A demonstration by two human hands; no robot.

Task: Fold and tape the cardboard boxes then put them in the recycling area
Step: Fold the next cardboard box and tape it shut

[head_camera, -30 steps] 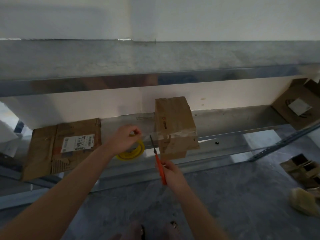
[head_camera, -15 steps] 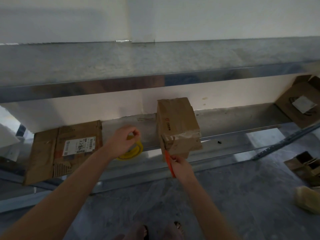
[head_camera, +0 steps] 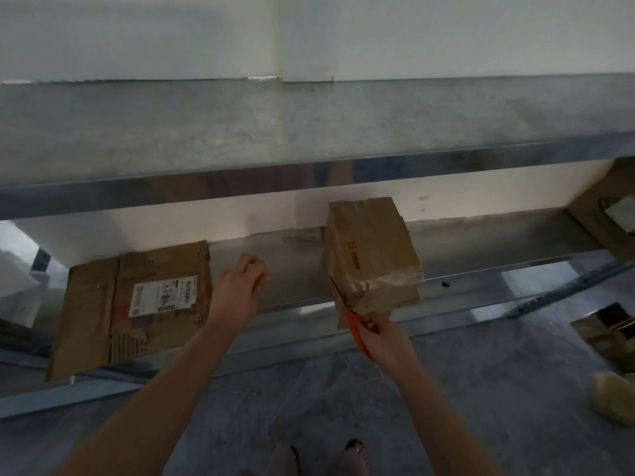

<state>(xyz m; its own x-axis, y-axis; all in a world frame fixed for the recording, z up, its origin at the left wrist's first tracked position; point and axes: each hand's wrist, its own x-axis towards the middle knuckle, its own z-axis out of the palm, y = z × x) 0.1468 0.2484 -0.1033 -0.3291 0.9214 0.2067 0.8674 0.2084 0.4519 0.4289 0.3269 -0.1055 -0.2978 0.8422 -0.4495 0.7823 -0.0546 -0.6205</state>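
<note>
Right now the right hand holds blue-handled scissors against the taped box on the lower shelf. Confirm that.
Not quite: the handles are orange, not blue. The head view shows the right hand gripping orange-handled scissors with the blades against the front left edge of the taped box on the lower shelf. The rest of the statement holds.

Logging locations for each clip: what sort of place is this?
Probably a storage or utility room: long bare galvanised metal shelving, a grey concrete floor and flattened brown cardboard on the lower shelf.
</note>
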